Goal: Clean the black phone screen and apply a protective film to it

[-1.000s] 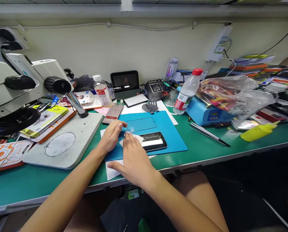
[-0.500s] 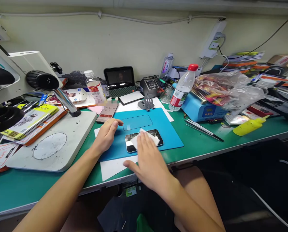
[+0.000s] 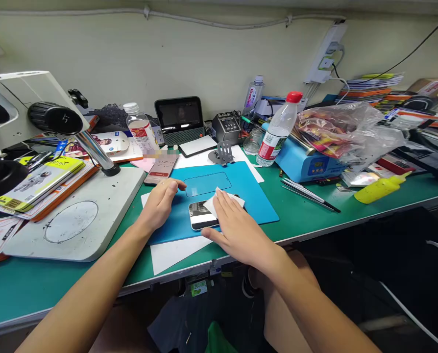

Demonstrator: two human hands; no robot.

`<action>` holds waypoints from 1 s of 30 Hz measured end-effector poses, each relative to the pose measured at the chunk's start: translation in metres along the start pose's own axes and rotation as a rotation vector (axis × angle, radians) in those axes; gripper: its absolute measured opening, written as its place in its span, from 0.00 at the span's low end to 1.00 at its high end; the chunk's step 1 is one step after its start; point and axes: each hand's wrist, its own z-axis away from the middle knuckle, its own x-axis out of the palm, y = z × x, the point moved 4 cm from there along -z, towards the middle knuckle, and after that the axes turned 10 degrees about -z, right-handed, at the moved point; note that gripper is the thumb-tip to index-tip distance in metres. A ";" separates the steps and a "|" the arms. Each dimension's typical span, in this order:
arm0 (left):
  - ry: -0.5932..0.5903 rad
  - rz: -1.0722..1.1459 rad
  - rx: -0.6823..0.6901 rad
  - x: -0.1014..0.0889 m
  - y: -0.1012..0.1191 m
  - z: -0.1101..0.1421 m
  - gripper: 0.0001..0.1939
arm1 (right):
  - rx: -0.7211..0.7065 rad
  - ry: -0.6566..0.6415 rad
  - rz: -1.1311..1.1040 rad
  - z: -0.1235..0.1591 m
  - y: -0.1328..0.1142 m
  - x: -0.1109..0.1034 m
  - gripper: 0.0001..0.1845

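My right hand [image 3: 237, 225] lies over a phone [image 3: 200, 215] on the blue mat [image 3: 261, 208], its fingers stretched and pressing a folded white wipe [image 3: 210, 206] onto the dark screen. The wipe and hand cover the phone's right part. Just behind the phone lies a clear screen protector [image 3: 207, 185] with a dark outline. My left hand [image 3: 160, 203] rests at the mat's left side, fingers curled inward, fingertips near the protector's left edge. Whatever its fingers may hold is hidden. Behind that hand, a second phone [image 3: 162, 169] lies with its screen lit.
On the left stands a microscope base [image 3: 75, 220] beside stacked packages [image 3: 38, 186]. Behind are a bottle [image 3: 141, 130] and a small screen device [image 3: 180, 122]. On the right are a red-capped bottle [image 3: 278, 130], a blue machine [image 3: 307, 164], tweezers [image 3: 309, 193] and a yellow squeeze bottle [image 3: 380, 190].
My right hand has slid the wipe to the right across the phone, uncovering more of the screen's left part. My left hand has stayed about where it was. The view has shifted slightly.
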 end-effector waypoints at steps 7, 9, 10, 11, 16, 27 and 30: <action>0.024 0.027 -0.025 0.001 -0.003 0.002 0.25 | -0.121 -0.013 -0.062 -0.014 -0.047 0.029 0.56; 0.025 0.021 -0.026 0.001 -0.003 0.001 0.25 | -0.174 -0.030 -0.058 0.001 -0.040 0.025 0.53; 0.024 0.016 -0.023 0.001 -0.003 0.001 0.26 | -0.178 -0.043 -0.048 0.008 -0.032 0.020 0.52; 0.023 0.012 -0.019 0.000 -0.002 0.001 0.26 | -0.152 -0.049 -0.032 0.012 -0.021 0.013 0.51; 0.000 -0.008 0.013 0.000 -0.001 -0.001 0.26 | 0.069 -0.026 0.018 -0.008 0.009 -0.005 0.56; 0.038 0.029 -0.006 -0.001 -0.003 0.001 0.27 | -0.141 -0.092 -0.027 0.015 -0.038 0.019 0.48; 0.010 0.010 0.023 0.000 -0.003 -0.002 0.26 | -0.024 -0.081 0.023 0.014 -0.005 0.001 0.50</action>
